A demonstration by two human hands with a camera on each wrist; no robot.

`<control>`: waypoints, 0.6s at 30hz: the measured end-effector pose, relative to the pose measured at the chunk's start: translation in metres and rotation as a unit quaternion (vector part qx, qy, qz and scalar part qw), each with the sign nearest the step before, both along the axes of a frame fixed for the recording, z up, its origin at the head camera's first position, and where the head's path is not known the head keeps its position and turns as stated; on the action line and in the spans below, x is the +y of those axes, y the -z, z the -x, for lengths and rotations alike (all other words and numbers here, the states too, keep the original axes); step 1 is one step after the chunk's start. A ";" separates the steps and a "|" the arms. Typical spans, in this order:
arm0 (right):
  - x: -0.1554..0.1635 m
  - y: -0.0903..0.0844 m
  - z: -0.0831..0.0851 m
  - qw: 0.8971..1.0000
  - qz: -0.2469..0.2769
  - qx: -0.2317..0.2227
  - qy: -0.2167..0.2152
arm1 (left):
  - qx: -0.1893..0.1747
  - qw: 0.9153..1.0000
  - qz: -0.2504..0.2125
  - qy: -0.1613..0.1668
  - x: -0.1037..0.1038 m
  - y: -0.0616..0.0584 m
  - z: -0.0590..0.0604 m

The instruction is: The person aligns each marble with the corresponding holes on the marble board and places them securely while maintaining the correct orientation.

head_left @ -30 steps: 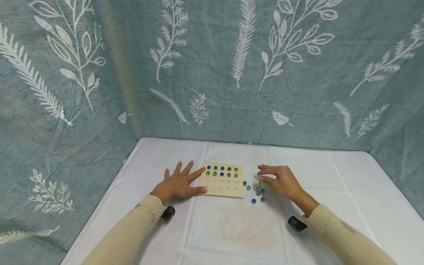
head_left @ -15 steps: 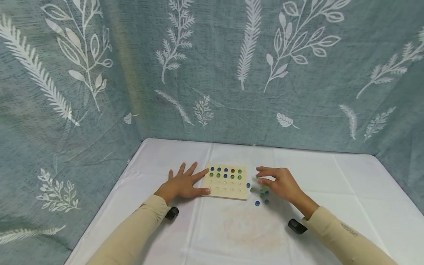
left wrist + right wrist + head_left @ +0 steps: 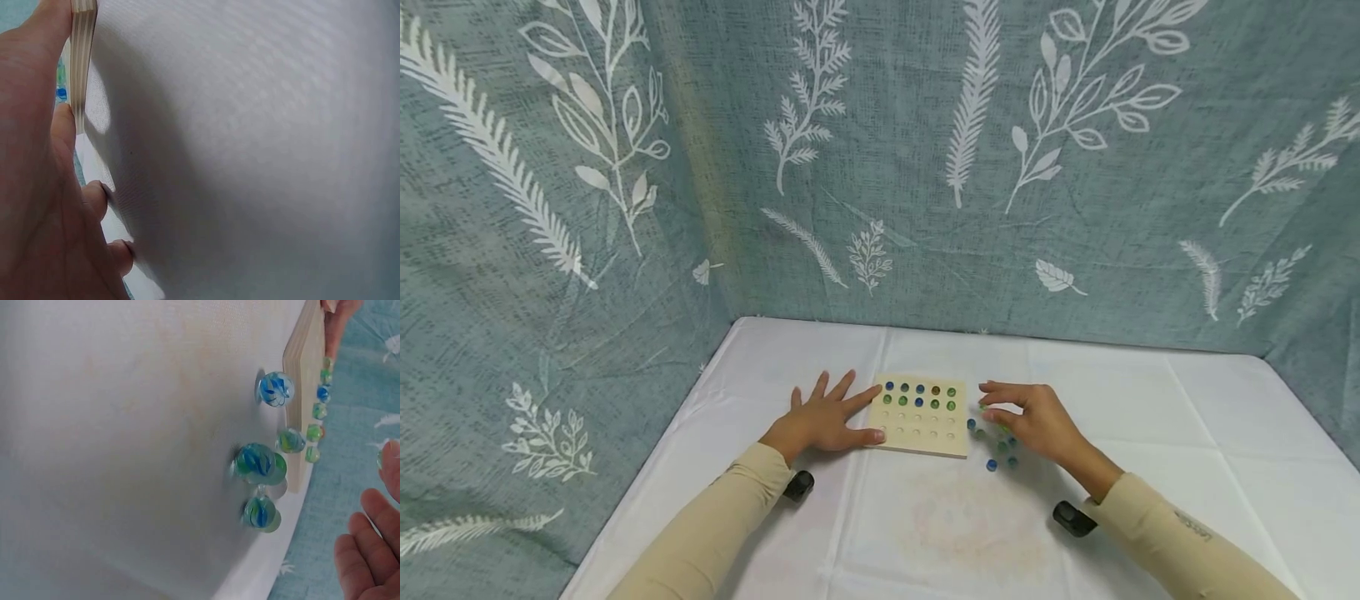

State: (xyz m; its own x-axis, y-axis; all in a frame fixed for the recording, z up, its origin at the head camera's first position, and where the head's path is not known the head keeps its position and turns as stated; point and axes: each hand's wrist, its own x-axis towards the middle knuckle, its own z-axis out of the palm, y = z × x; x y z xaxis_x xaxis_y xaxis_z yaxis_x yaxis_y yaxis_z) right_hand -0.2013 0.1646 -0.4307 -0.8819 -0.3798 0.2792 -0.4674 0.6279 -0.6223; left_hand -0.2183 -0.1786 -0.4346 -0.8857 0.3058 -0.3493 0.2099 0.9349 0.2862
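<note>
A pale wooden board (image 3: pixel 909 425) with rows of round hollows lies on the white tablecloth. Marbles in blue, green and one amber fill its two far rows; the two near rows show bare hollows. My left hand (image 3: pixel 823 423) is spread flat, thumb and index fingertip at the board's left edge; its wrist view shows the layered side of the board (image 3: pixel 81 62). Just off the board's right edge, my right hand (image 3: pixel 1037 421) pinches a green marble (image 3: pixel 982 407) between thumb and fingers. In the right wrist view only a sliver of that marble (image 3: pixel 379 459) shows at the thumb.
Several loose marbles, such as a blue one (image 3: pixel 992 465), lie right of the board, partly under the right hand. A blue-swirled marble (image 3: pixel 276 389) sits close to the board's side. Leaf-patterned teal curtains (image 3: pixel 910 292) stand behind and left of the table.
My right hand has moved left toward the board with the green marble pinched. The left hand stays at the board's edge. The head view has shifted slightly.
</note>
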 end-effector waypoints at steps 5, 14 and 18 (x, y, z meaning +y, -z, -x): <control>-0.002 -0.002 0.000 1.000 0.002 -0.006 0.009 | -0.004 1.000 -0.005 0.002 0.001 -0.001 0.001; -0.008 -0.003 0.002 1.000 0.007 0.002 -0.004 | 0.000 1.000 0.001 -0.001 -0.001 0.003 0.002; -0.010 -0.003 0.002 1.000 0.006 0.001 -0.004 | 0.001 1.000 -0.001 0.001 -0.001 0.004 0.002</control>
State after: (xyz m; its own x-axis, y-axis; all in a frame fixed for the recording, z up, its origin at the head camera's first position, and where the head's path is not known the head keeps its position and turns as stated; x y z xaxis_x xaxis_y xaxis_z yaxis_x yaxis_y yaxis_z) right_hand -0.2034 0.1551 -0.4278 -0.8786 -0.3832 0.2850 -0.4731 0.6172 -0.6287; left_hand -0.2207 -0.1793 -0.4390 -0.8862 0.3085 -0.3457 0.2126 0.9336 0.2883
